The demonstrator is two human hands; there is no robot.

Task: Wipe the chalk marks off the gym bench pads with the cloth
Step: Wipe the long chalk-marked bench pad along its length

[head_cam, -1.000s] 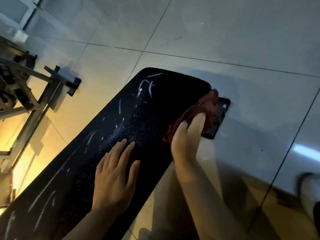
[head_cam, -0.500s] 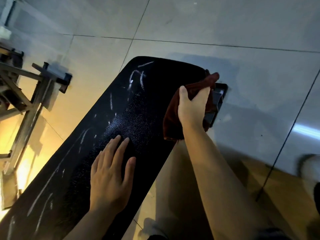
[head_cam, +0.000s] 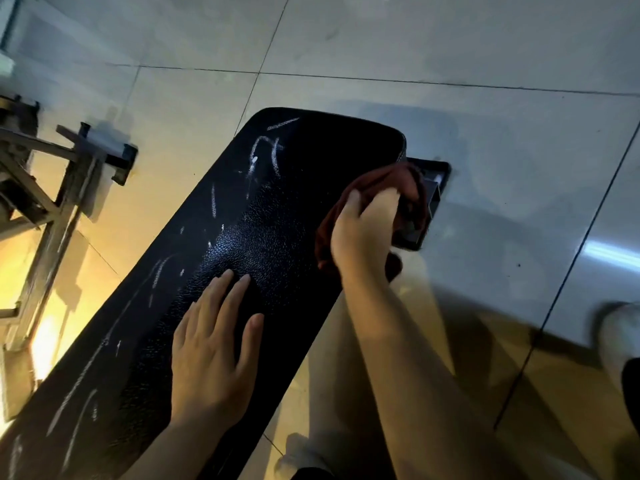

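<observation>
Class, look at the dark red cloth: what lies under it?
The cloth, gripped by the right hand, lies over the right edge of the black bench pad. Whether chalk remains beneath it is hidden.

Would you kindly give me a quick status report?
Right hand grips cloth at pad edge. Left hand flat on pad. Chalk marks remain. Nothing obstructing.

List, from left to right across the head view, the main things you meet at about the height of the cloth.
Metal frame → chalk marks on the black bench pad → red cloth gripped by the right hand → black bench foot → bare tiled floor.
</observation>
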